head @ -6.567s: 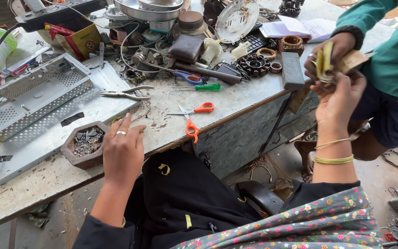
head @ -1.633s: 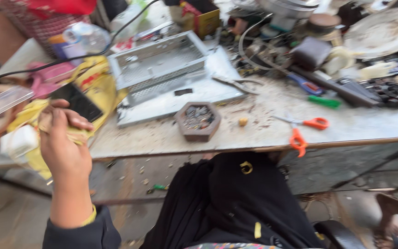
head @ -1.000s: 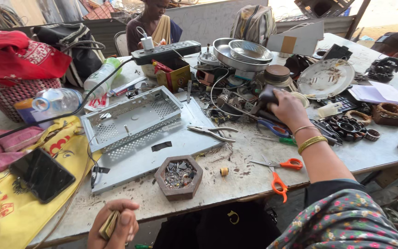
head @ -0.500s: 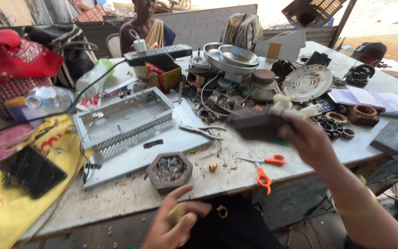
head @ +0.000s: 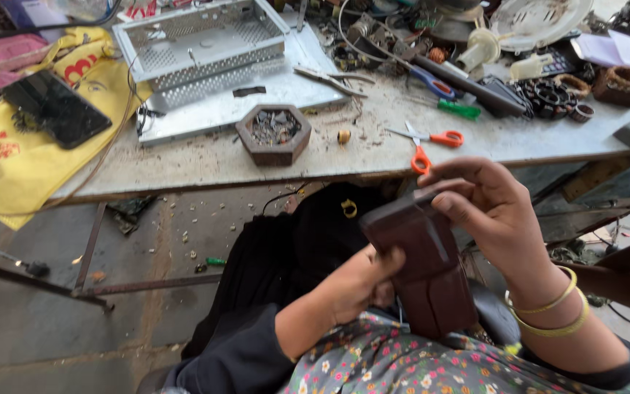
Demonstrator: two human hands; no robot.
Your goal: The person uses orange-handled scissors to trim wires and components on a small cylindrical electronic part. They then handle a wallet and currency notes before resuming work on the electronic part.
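Note:
A dark brown wallet [head: 424, 263] stands upright over my lap, below the table's front edge. My left hand [head: 359, 284] grips its lower left side with the thumb across the cover. My right hand [head: 490, 211], with gold bangles on the wrist, holds the wallet's top edge, fingers curled over it. A black cloth [head: 293, 263] lies across my knees beneath both hands.
On the worktable [head: 205, 160] are orange-handled scissors [head: 428, 146], a hexagonal wooden tray of small parts [head: 275, 133], a perforated metal casing [head: 205, 40], pliers [head: 329, 76], screwdrivers and coils at the back right. A dark phone [head: 56, 108] lies on a yellow bag [head: 23, 153] at left.
My right hand has brought the wallet down from above the table to my lap. My left hand has risen and taken hold of it. The view has tilted downward.

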